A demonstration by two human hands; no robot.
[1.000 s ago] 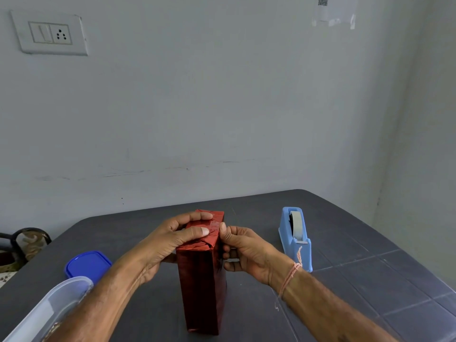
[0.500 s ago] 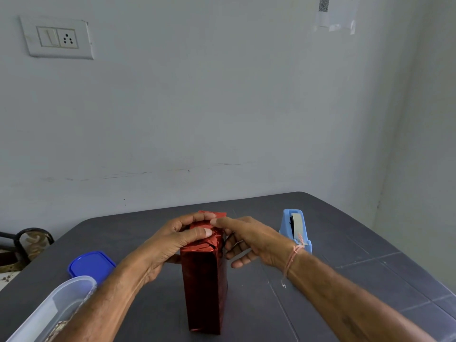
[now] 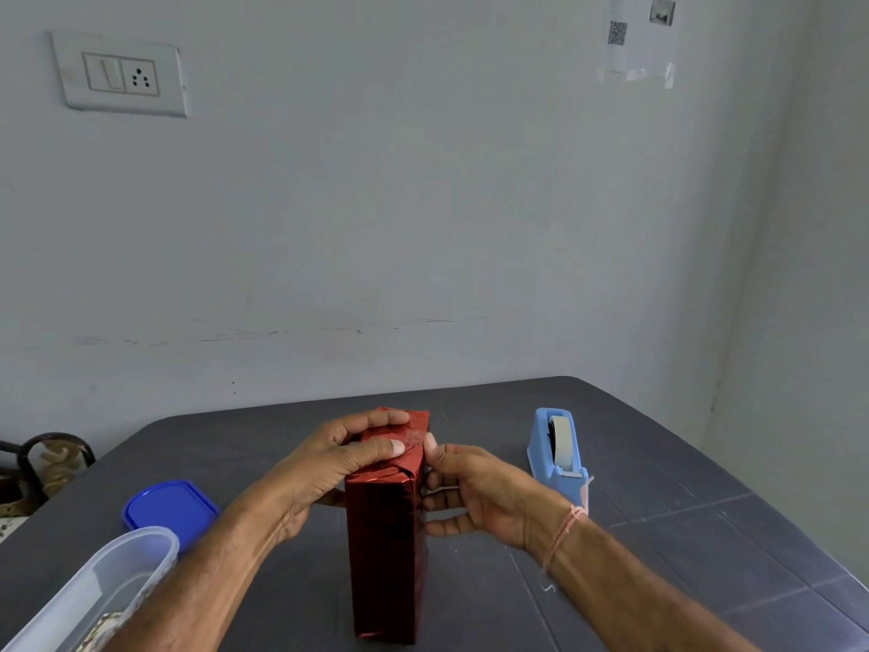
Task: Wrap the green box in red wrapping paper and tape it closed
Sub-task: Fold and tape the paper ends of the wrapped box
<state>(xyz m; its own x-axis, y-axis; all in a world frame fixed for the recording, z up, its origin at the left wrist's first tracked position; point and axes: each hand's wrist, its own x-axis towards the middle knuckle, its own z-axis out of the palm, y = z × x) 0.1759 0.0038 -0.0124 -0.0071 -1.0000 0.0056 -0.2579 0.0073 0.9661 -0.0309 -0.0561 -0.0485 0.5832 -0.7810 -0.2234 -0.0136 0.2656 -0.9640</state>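
The box (image 3: pixel 386 548) stands upright in the middle of the dark table, fully covered in shiny red wrapping paper; no green shows. Clear tape (image 3: pixel 414 437) lies across its folded top. My left hand (image 3: pixel 329 463) grips the top from the left, thumb and fingers curled over the folds. From the right, my right hand (image 3: pixel 475 487) holds the upper side of the box, its thumb pressing at the top right edge by the tape and its fingers against the side face.
A light blue tape dispenser (image 3: pixel 557 451) stands to the right of the box. A blue lid (image 3: pixel 171 510) and a clear plastic container (image 3: pixel 89 590) lie at the left front. The table (image 3: pixel 658 534) ends near the walls at the back and right.
My right hand reached over the top of the box half a second ago and has come back to the right side. The left hand has kept its grip.
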